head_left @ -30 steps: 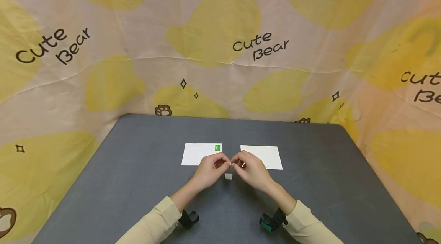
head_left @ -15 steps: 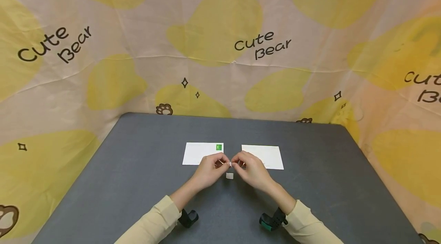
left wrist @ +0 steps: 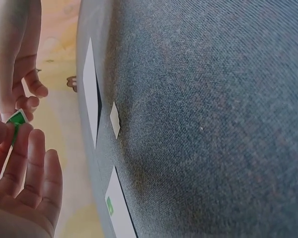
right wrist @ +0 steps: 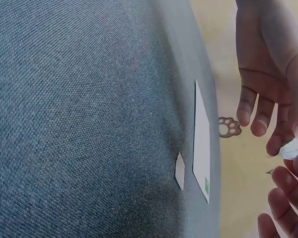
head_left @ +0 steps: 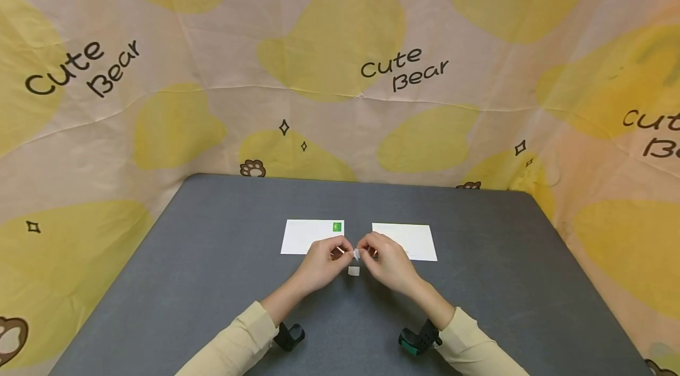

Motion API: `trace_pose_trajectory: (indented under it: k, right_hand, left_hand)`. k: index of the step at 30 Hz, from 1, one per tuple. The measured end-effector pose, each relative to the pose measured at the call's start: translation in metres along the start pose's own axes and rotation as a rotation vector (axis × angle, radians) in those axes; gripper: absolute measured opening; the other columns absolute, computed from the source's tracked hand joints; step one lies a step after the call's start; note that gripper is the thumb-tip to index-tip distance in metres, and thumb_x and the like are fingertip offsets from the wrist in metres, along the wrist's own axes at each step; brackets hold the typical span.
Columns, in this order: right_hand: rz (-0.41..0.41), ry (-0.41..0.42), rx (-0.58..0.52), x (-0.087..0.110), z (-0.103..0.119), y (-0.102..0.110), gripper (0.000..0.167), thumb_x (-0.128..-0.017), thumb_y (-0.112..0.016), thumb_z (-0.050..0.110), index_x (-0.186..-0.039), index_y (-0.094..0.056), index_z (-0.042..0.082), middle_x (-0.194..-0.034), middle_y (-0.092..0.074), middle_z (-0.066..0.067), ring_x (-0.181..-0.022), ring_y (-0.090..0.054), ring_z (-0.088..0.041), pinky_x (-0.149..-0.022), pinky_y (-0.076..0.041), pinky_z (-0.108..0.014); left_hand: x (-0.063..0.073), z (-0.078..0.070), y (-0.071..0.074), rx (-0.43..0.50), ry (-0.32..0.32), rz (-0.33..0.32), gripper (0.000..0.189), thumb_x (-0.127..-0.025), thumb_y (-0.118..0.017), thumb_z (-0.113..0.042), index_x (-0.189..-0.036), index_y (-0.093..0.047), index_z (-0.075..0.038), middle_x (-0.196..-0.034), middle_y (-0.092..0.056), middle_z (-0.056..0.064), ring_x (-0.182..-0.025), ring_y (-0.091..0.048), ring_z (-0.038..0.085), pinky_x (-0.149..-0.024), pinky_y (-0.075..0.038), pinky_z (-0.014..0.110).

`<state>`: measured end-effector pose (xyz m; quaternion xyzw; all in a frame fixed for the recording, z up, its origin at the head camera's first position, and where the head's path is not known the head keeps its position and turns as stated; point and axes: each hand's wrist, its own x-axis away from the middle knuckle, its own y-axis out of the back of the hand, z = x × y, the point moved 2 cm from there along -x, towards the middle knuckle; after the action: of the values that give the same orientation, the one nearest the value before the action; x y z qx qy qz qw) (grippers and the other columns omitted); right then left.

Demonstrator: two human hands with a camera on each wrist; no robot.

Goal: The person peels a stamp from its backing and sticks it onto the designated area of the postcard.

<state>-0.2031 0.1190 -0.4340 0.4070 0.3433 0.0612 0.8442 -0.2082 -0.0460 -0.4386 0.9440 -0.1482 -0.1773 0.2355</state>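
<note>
Both hands meet over the table in the head view, fingertips close together. Between them is a small green stamp point(left wrist: 17, 119) with a white edge; its pale back point(right wrist: 291, 148) shows in the right wrist view. My left hand point(head_left: 326, 260) pinches the stamp between thumb and index finger, its other fingers loosely bent. My right hand point(head_left: 390, 260) pinches at the stamp's other side with thumb and index finger. Fingertips cover part of the stamp. Just below the hands, a small white square of paper point(head_left: 353, 271) lies on the table.
A white envelope point(head_left: 305, 236) with a green stamp point(head_left: 337, 226) at its upper right corner lies behind the left hand. Another white envelope point(head_left: 417, 241) lies behind the right hand, partly covered by it. The grey table point(head_left: 239, 205) ends at a patterned cloth point(head_left: 329, 140).
More of the stamp's white side shows between the fingertips, and the fingertips have moved slightly apart. The envelopes and the paper square stay in place.
</note>
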Motion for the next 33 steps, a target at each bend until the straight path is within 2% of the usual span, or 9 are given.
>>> trace_pose_trajectory:
  k: [9, 14, 23, 25, 28, 33]
  right_hand:
    - [-0.004, -0.057, 0.022, 0.001, -0.004, 0.002, 0.012, -0.080, -0.064, 0.003, -0.079, -0.062, 0.015, -0.072, -0.054, 0.009, -0.066, -0.055, -0.010, -0.059, -0.045, -0.020]
    - [-0.014, -0.082, 0.024, 0.001, -0.008, 0.004, 0.012, -0.080, -0.064, 0.004, -0.078, -0.062, 0.015, -0.072, -0.053, 0.009, -0.065, -0.056, -0.013, -0.059, -0.044, -0.020]
    - [-0.070, -0.106, 0.051, 0.005, -0.021, 0.011, 0.015, -0.078, -0.065, 0.002, -0.075, -0.060, 0.016, -0.068, -0.052, 0.011, -0.061, -0.052, -0.006, -0.056, -0.043, -0.019]
    - [-0.049, -0.128, 0.052, 0.007, -0.024, 0.013, 0.015, -0.078, -0.065, 0.002, -0.075, -0.060, 0.016, -0.067, -0.052, 0.011, -0.060, -0.052, -0.008, -0.056, -0.042, -0.020]
    - [0.024, -0.175, 0.065, 0.011, -0.026, 0.015, 0.016, -0.079, -0.063, 0.003, -0.074, -0.059, 0.018, -0.066, -0.049, 0.013, -0.059, -0.051, -0.010, -0.056, -0.039, -0.020]
    - [0.143, -0.199, 0.090, 0.019, -0.031, 0.014, 0.015, -0.081, -0.063, 0.006, -0.074, -0.060, 0.019, -0.064, -0.048, 0.014, -0.057, -0.044, -0.003, -0.054, -0.036, -0.019]
  left_hand:
    - [0.002, 0.002, 0.004, -0.022, -0.019, -0.019, 0.011, -0.083, -0.059, -0.008, -0.077, -0.064, -0.016, -0.074, -0.063, -0.008, -0.065, -0.059, 0.005, -0.064, -0.048, 0.021]
    - [0.004, 0.004, 0.007, -0.035, 0.002, -0.018, 0.012, -0.083, -0.059, -0.008, -0.076, -0.063, -0.017, -0.074, -0.062, -0.009, -0.065, -0.058, 0.004, -0.064, -0.048, 0.021]
    - [0.005, 0.008, 0.011, -0.054, -0.019, -0.038, 0.013, -0.081, -0.060, -0.005, -0.075, -0.063, -0.016, -0.072, -0.062, -0.008, -0.063, -0.056, 0.002, -0.061, -0.047, 0.020]
    - [0.005, 0.009, 0.012, -0.060, -0.018, -0.042, 0.013, -0.081, -0.060, -0.006, -0.074, -0.063, -0.017, -0.072, -0.062, -0.009, -0.063, -0.055, 0.001, -0.061, -0.047, 0.020]
    - [0.004, 0.009, 0.013, -0.062, -0.005, -0.040, 0.014, -0.081, -0.059, -0.006, -0.074, -0.063, -0.018, -0.071, -0.062, -0.011, -0.063, -0.055, 0.001, -0.062, -0.047, 0.020]
    - [0.003, 0.008, 0.014, -0.058, 0.004, -0.038, 0.014, -0.081, -0.059, -0.006, -0.074, -0.063, -0.017, -0.072, -0.063, -0.009, -0.064, -0.057, 0.004, -0.063, -0.047, 0.020]
